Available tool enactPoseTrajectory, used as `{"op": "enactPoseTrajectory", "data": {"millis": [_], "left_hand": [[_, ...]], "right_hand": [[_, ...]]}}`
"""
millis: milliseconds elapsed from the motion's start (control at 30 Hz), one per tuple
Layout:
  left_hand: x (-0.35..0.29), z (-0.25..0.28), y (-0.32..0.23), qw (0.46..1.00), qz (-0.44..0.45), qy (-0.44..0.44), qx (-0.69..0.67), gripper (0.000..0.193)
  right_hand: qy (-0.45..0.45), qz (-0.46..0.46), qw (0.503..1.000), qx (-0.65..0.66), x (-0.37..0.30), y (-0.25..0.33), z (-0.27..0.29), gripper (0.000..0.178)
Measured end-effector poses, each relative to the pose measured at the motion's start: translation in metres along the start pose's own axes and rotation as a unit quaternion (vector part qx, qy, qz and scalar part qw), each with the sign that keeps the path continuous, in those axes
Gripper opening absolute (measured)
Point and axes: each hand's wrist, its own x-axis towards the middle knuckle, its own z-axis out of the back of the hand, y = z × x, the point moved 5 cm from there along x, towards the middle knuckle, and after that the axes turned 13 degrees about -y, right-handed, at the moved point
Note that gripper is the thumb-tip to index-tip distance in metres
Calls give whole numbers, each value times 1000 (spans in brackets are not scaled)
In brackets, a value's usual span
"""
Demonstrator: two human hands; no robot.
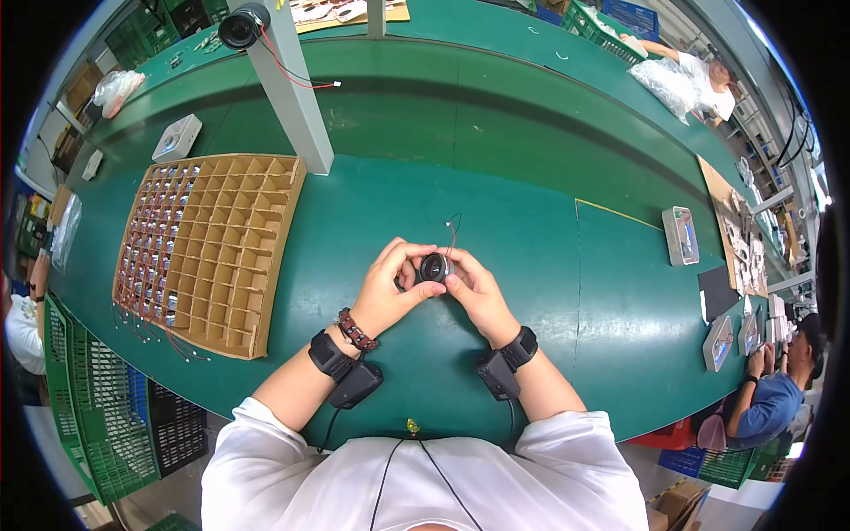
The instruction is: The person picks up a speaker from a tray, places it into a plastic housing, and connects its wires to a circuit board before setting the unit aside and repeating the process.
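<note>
Over the middle of the green table, a small round black part [435,268] with a ring-shaped face sits between my two hands. It looks like a small speaker; its exact kind I cannot make out. Thin red and black wires [454,232] with a small white plug rise from its far side. My left hand [395,281] grips it from the left, thumb on the near rim and fingers curled. From the right, my right hand [481,297] closes on it with thumb and fingers. My palms hide part of its underside.
A cardboard divider box [232,257] on the left holds wired silvery parts in its left cells. A grey post [288,97] bearing a similar black part [241,28] rises behind it. Green crates [97,407] stand lower left. A co-worker [768,398] sits right, near white housings [719,343].
</note>
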Motion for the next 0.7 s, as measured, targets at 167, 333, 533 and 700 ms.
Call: {"op": "enactPoseTrajectory", "data": {"millis": [167,333,533,700], "left_hand": [[-2,3,1,999,-25,4,20,48],[-1,-1,-7,998,-32,-33,33,49],[-3,-4,-5,1000,-11,2,4,47],[-2,-1,-2,999,-23,8,23,45]], "right_hand": [[4,-21,1000,14,-2,-2,-1,37],[7,-3,1000,7,-3,-1,0,36],[-43,6,999,-26,-5,2,3,37],[-25,5,999,-28,-1,-4,2,35]]}}
